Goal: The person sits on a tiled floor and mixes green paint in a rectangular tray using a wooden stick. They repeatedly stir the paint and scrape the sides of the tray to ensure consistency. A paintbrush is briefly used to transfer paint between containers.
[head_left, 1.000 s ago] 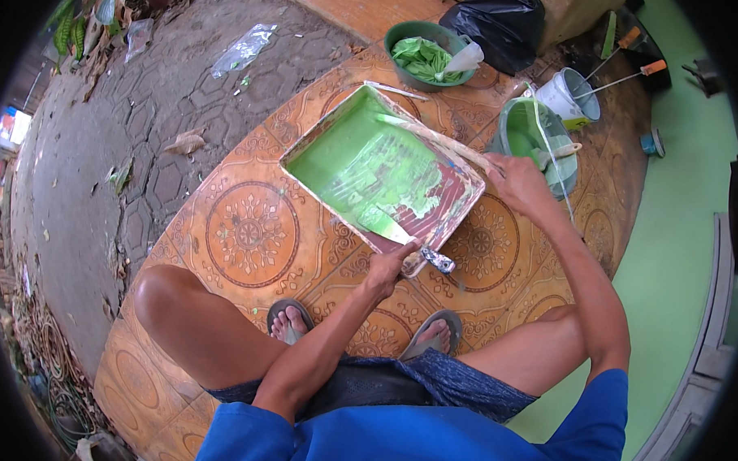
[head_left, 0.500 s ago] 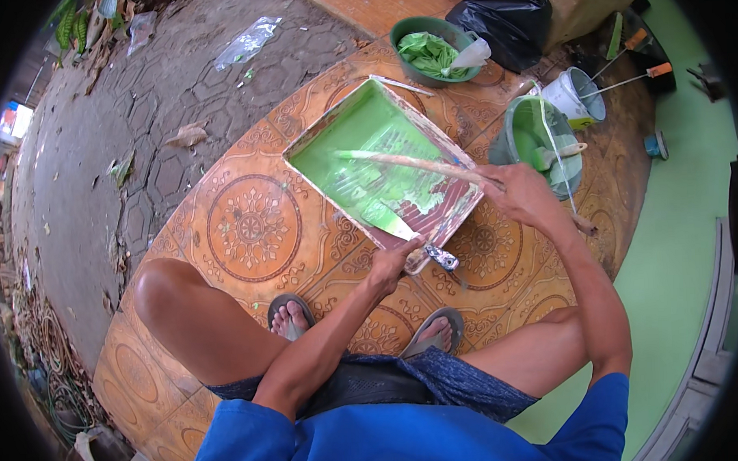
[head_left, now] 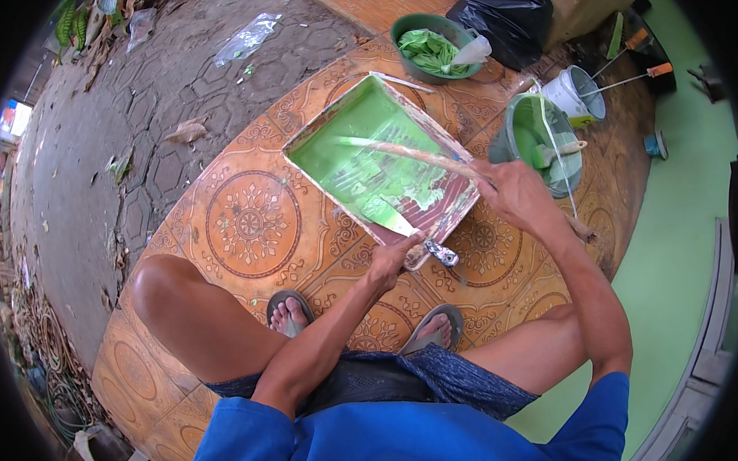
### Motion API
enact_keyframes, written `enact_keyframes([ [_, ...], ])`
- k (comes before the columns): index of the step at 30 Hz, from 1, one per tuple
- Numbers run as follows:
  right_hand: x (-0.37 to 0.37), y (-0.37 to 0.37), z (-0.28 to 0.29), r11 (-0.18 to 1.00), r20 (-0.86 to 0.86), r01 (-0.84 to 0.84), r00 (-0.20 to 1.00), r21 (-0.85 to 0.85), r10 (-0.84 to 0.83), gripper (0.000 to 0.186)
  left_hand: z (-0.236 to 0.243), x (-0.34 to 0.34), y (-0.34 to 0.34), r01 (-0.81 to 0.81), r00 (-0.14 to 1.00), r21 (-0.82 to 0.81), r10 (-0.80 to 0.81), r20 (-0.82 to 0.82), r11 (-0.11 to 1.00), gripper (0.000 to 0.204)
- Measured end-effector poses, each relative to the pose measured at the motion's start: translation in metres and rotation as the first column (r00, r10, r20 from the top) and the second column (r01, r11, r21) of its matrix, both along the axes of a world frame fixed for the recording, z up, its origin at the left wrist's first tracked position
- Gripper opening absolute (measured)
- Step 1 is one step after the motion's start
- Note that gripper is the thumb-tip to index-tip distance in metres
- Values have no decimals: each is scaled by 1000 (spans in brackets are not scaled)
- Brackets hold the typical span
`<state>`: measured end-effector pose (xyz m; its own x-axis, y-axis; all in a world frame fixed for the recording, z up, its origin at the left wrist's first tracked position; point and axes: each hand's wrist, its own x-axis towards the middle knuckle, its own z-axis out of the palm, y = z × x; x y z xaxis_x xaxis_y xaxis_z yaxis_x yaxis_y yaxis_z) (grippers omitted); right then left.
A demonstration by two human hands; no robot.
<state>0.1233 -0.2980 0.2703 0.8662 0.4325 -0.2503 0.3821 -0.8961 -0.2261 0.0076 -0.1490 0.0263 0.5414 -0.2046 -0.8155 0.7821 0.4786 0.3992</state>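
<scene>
A shallow paint tray (head_left: 325, 195) with a stained rim sits on the tiles in front of me, holding light green paint (head_left: 342, 162). My right hand (head_left: 520, 193) is closed round a long wooden stick (head_left: 419, 154); its green-coated tip is in the paint. At the tray's near corner, my left hand (head_left: 393, 260) grips a paint scraper (head_left: 386, 217). Its paint-smeared blade lies over the tray's ridged part, and its speckled handle end sticks out past my fingers. My fingers partly hide the handle and the tray corner.
Right of the tray stands a paint bucket (head_left: 504, 136) with a brush (head_left: 563, 151) in it, beside a white bucket (head_left: 571, 89). Farther back are a green basin (head_left: 408, 62) and a black plastic bag (head_left: 512, 18). A pale green wall (head_left: 669, 220) runs along the right.
The stick's tip has shifted slightly away from me within the paint, and my right hand has moved a little with it. My left hand and the scraper look almost unmoved.
</scene>
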Motion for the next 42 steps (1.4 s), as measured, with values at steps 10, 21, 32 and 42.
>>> enact_keyframes([
  [10,2,4,2,996,0,51,999,-74,-51,32,10,0,1,-1,1000,-31,2,26,1000,37],
  [21,1,-12,13,992,-60,104,992,-73,-109,33,10,-2,1,-80,995,-77,84,53,994,48],
  [32,7,-39,5,984,140,161,979,-73,-150,33,33,1,1,-93,995,-78,95,27,993,37],
  [42,8,-31,1,986,58,165,985,-8,-164,30,17,0,1,-79,996,-70,81,37,994,38],
])
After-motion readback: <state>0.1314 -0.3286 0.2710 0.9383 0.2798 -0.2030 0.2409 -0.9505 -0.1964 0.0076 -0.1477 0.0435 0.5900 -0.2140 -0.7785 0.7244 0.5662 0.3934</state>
